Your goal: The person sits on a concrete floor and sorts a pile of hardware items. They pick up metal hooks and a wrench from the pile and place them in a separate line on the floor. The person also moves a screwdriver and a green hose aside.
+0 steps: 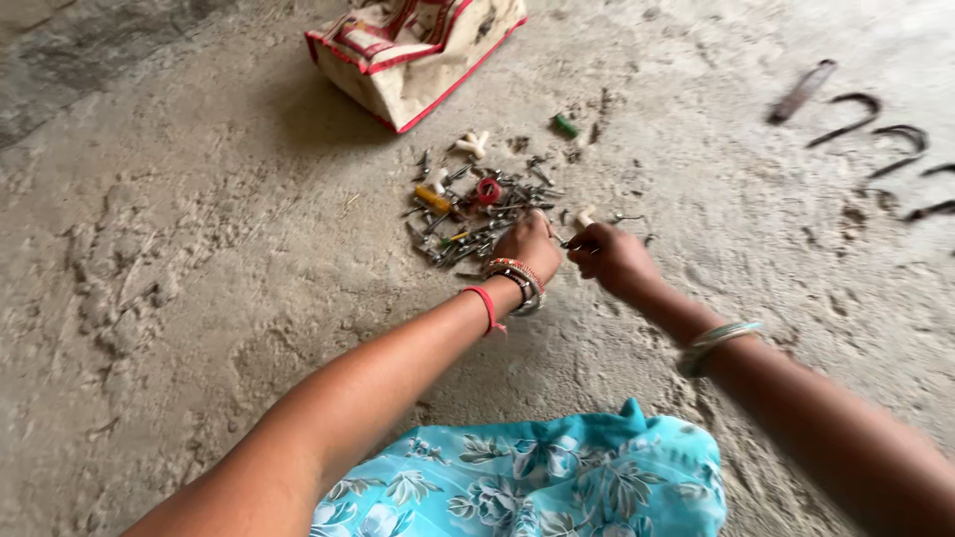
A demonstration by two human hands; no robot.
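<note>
A heap of small metal parts (476,214), screws and bits with a red ring (488,190), a yellow piece (433,199) and white plastic pieces (472,144), lies on the sandy floor. My left hand (528,244) reaches into the near edge of the heap, fingers curled down among the parts; what it holds is hidden. My right hand (609,255) is just to its right, fingers pinched on a small thin metal piece (567,242). Bangles ring both wrists, with a red thread on the left.
A cream cloth bag with red trim (413,50) stands behind the heap. Several dark curved metal strips (875,139) lie at the far right. A small green piece (565,125) lies near the heap. My blue floral clothing (527,482) fills the bottom.
</note>
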